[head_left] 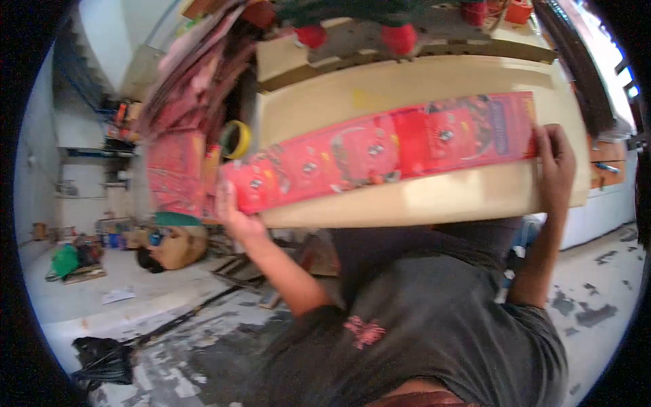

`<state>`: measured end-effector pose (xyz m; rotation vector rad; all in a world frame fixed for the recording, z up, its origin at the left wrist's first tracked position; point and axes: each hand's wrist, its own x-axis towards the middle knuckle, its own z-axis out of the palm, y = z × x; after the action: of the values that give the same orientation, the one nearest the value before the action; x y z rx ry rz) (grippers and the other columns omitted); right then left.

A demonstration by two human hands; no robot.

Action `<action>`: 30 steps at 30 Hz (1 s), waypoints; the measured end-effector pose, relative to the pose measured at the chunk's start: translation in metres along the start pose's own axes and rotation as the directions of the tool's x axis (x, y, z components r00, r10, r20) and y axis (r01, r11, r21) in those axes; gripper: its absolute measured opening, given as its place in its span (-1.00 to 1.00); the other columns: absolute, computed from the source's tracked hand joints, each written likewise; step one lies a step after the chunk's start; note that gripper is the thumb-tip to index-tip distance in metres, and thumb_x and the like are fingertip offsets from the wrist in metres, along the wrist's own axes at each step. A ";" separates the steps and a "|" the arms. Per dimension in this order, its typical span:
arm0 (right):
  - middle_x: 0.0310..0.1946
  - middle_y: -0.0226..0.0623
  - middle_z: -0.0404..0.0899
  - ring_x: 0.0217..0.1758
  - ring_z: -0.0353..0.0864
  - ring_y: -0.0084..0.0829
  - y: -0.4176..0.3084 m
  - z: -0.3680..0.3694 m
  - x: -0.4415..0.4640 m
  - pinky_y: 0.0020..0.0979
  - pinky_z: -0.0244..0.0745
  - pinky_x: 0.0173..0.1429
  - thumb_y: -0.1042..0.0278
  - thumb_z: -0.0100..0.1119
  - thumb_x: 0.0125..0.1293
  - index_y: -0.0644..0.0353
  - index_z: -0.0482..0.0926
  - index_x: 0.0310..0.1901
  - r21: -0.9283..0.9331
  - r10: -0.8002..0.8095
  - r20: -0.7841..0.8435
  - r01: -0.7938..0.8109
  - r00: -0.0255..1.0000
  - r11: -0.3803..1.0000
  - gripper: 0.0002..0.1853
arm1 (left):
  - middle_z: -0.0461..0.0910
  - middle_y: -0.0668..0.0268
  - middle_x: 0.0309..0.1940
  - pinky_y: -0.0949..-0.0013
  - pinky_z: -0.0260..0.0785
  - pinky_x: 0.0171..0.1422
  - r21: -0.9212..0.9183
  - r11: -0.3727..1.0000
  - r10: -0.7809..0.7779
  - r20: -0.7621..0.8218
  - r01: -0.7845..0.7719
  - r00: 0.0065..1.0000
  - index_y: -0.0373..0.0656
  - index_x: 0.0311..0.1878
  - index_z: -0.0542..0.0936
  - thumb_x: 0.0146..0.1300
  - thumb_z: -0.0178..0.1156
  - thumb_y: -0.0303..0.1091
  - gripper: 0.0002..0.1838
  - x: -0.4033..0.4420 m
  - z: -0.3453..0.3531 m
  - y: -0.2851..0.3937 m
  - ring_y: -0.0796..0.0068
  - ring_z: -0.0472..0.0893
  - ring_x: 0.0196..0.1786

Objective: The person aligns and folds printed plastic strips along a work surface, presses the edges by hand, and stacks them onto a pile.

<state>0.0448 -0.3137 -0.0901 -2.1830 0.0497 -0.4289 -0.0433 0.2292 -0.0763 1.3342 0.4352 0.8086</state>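
A long red printed strip of joined packets [366, 150] stretches across a tan cardboard surface [434, 198], its right end higher than its left. My left hand [239, 216] grips the lower left end, fingers along the edge and partly smeared. At the opposite end, my right hand [557, 157] pinches the short edge between thumb and fingers. Small print on the strip is too blurred to read. Close to my left hand lies a pile of similar red printed strips [178, 166]. A yellow tape roll [236, 140] stands just beyond that hand.
Red round objects [398, 39] show at the far side, past the raised cardboard edge [475, 50]. A pen [605, 167] lies on an orange-brown surface at right. On the floor at left are a black plastic bag [102, 361] and a green bag [63, 261].
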 end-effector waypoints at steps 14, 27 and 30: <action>-0.44 -0.52 0.55 -0.38 0.40 -0.72 -0.016 -0.015 -0.004 -0.61 0.29 -0.29 0.15 0.20 0.56 0.24 0.59 -0.26 0.387 0.162 0.084 -0.182 0.983 0.904 -0.69 | 0.59 0.16 0.27 0.21 0.52 0.33 -0.012 0.999 -0.049 -0.059 0.048 0.997 -0.33 0.37 0.49 0.47 0.26 -0.34 -0.52 0.018 -0.038 -0.024 0.34 0.61 0.26; -0.40 -0.59 0.55 -0.34 0.44 -0.72 -0.011 -0.023 -0.001 -0.60 0.32 -0.24 0.18 0.19 0.56 0.23 0.65 -0.16 0.342 0.156 0.192 -0.214 0.969 0.915 -0.74 | 0.65 0.19 0.18 0.23 0.49 0.35 -0.068 0.995 0.064 -0.123 -0.072 0.990 -0.38 0.26 0.57 0.44 0.27 -0.36 -0.59 0.024 -0.044 -0.027 0.37 0.64 0.20; -0.42 -0.63 0.48 -0.37 0.32 -0.78 -0.030 -0.025 -0.006 -0.66 0.18 -0.28 0.21 0.19 0.55 0.29 0.65 -0.13 0.389 0.172 0.198 -0.238 0.965 0.890 -0.73 | 0.64 0.17 0.21 0.13 0.49 0.35 -0.173 0.985 -0.010 -0.098 -0.007 0.995 -0.35 0.30 0.54 0.44 0.27 -0.33 -0.56 0.014 -0.034 -0.001 0.28 0.64 0.21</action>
<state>0.0280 -0.3132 -0.0542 -1.7649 0.0943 -0.1261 -0.0569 0.2628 -0.0824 1.1363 0.4337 0.8936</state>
